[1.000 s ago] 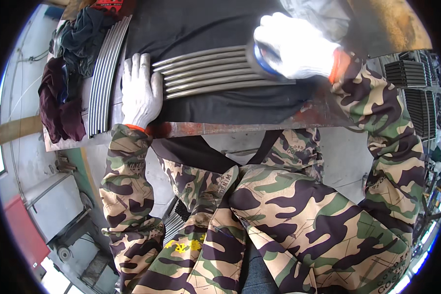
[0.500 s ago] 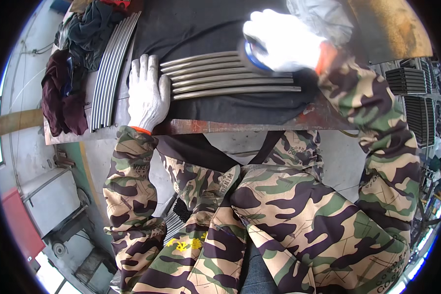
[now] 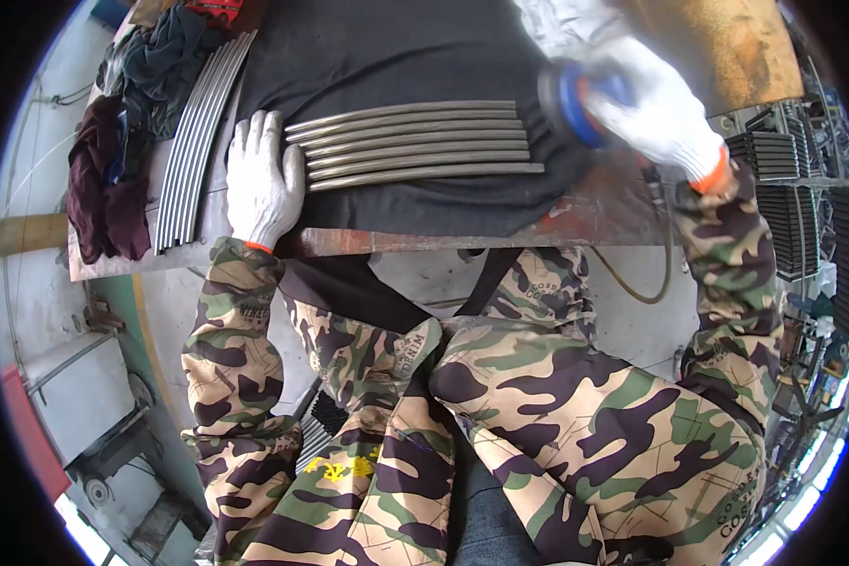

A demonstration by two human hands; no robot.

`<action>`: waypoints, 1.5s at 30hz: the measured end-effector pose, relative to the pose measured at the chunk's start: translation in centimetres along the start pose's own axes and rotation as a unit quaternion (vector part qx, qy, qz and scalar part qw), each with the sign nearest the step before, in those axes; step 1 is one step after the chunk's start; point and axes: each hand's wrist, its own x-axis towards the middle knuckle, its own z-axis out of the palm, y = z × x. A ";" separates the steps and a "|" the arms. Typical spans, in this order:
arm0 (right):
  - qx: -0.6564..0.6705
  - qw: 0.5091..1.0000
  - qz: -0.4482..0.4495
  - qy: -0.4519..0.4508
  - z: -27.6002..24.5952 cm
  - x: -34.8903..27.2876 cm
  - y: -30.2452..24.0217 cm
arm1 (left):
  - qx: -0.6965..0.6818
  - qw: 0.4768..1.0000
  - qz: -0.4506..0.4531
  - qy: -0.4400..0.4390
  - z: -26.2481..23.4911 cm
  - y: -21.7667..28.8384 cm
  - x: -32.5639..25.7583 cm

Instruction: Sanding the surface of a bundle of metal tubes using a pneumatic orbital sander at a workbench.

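Several shiny metal tubes lie side by side on a black cloth. My left hand, in a white knitted glove, lies flat at their left ends. Its fingers are stretched out and the thumb sits against the tubes. My right hand, also white-gloved, is beyond the right ends of the tubes, closed on a blue round tool. Motion smears the tool, so its exact kind is unclear. The tool is apart from the tubes.
At the left, another row of metal tubes lies beside dark green cloth and maroon cloth. A hose hangs off the table's front edge. Racked dark bars stand at the right.
My right hand has moved right with the blue tool, off the tubes, uncovering their right ends. My left hand stays at the left ends. The whole view has shifted slightly.
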 end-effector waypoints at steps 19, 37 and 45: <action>-0.148 0.985 0.079 -0.031 -1.3 -0.3 11.8 | -0.002 0.998 -0.026 -0.053 -2.1 0.6 0.8; -0.088 0.979 -0.177 -0.058 11.9 0.9 -3.0 | -0.127 0.985 0.018 -0.113 -2.1 0.1 0.4; -0.037 0.984 -0.114 -0.134 10.1 2.9 -4.9 | -0.062 0.977 0.070 -0.190 -4.3 -0.1 3.8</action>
